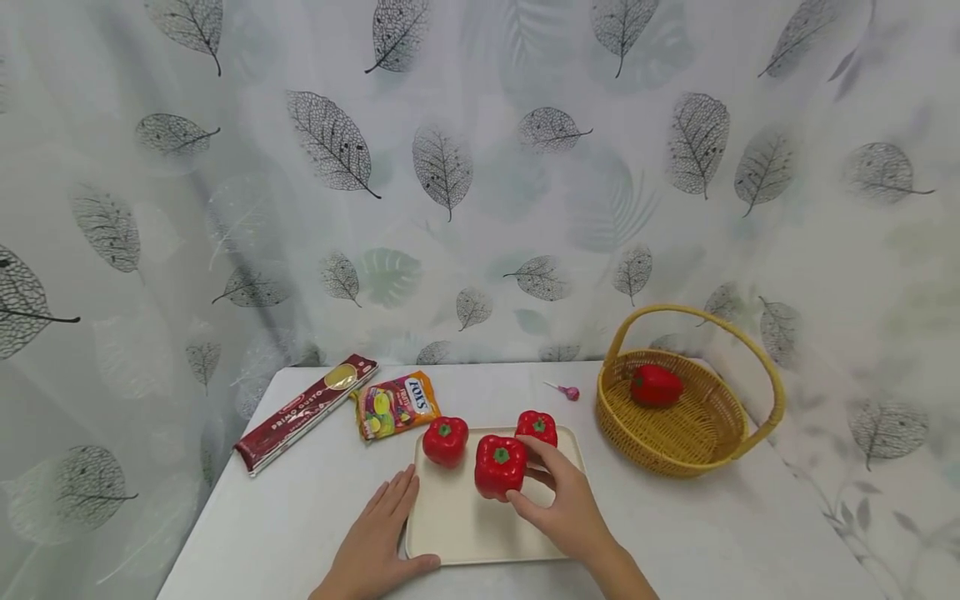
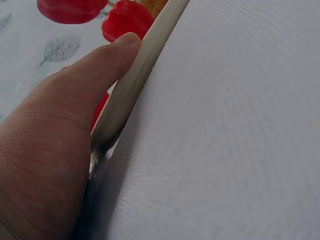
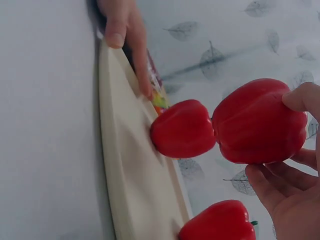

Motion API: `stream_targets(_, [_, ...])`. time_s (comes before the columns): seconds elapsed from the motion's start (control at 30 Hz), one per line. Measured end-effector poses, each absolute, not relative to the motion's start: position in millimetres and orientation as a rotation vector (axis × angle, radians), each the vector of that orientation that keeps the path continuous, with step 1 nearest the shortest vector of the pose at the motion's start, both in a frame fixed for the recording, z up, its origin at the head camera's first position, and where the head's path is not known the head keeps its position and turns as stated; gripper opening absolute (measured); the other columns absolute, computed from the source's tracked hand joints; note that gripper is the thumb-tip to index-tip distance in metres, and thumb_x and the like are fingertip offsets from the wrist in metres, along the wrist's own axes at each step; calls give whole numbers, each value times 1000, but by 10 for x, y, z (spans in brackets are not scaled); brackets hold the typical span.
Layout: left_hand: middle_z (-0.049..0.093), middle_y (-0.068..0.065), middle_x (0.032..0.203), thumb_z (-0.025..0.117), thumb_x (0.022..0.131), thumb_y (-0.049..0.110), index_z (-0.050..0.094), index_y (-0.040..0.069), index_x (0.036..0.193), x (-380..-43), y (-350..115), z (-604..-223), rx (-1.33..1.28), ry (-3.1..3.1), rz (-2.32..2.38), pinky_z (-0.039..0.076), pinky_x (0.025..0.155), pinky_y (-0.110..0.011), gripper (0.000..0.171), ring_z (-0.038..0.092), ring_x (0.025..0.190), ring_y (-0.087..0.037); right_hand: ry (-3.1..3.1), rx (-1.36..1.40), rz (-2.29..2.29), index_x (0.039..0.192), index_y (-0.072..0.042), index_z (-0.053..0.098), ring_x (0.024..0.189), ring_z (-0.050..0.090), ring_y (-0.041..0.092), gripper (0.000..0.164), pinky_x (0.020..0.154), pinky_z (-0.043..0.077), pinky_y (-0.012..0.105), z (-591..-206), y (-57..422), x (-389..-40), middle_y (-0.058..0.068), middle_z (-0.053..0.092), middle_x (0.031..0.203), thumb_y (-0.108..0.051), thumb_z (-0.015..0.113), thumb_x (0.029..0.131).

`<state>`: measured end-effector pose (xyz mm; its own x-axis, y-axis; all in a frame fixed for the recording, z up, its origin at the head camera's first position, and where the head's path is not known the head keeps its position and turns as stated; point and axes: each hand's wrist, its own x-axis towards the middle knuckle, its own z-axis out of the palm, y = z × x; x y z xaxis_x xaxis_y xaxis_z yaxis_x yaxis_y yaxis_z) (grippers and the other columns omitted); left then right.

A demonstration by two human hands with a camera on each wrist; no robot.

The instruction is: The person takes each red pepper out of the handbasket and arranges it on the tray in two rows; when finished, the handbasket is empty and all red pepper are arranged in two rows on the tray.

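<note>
My right hand (image 1: 561,502) grips a red bell pepper (image 1: 500,467) between thumb and fingers, raised over a cream tray (image 1: 465,537). In the right wrist view this pepper (image 3: 257,122) hangs above the tray surface. Two more red peppers stand on the tray: one at its back left (image 1: 446,442), the other at its back right (image 1: 537,426), partly behind my right hand. My left hand (image 1: 377,533) lies along the tray's left side, fingers straight and thumb at the front corner. The left wrist view has the thumb (image 2: 112,57) against the tray's rim (image 2: 135,80).
To the right stands a yellow wicker basket (image 1: 652,454) with a tall handle and a red pepper (image 1: 657,385) inside. A lollipop (image 1: 572,392) lies behind the tray. At the back left are a Fox's candy bag (image 1: 397,406) and a long dark red pasta packet (image 1: 306,414).
</note>
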<state>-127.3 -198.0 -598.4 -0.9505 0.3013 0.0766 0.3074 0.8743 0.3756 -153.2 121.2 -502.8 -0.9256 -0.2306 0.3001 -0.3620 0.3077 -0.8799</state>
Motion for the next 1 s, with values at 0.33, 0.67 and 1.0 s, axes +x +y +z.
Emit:
stream_targets(0.33, [29,-4,178,58,79,96,38,9,169,-1282,-2001,-5966,-482,-3047,-668,23,129,-55,126,25,163,-27,-2471,669,1774,152,-23,57,131,65,22,71,101,59,51,-5163,950,-1523,-7,64,144,-23,92,89])
stream_targets(0.67, [29,-3,178,58,78,97,41,11,169,-1273,-2004,-5972,-469,-3051,-674,25,128,-57,126,26,163,-28,-2546,741,1855,154,-11,55,134,63,22,71,104,58,41,-5349,765,-1486,-4,64,145,-26,89,93])
stream_targets(1.0, [30,-3,177,61,77,95,42,11,168,-1286,-2010,-5991,-484,-3021,-706,27,127,-58,126,27,162,-28,-2587,815,1845,155,-12,54,135,62,22,69,106,56,38,-5517,692,-1477,-3,63,147,-28,87,95])
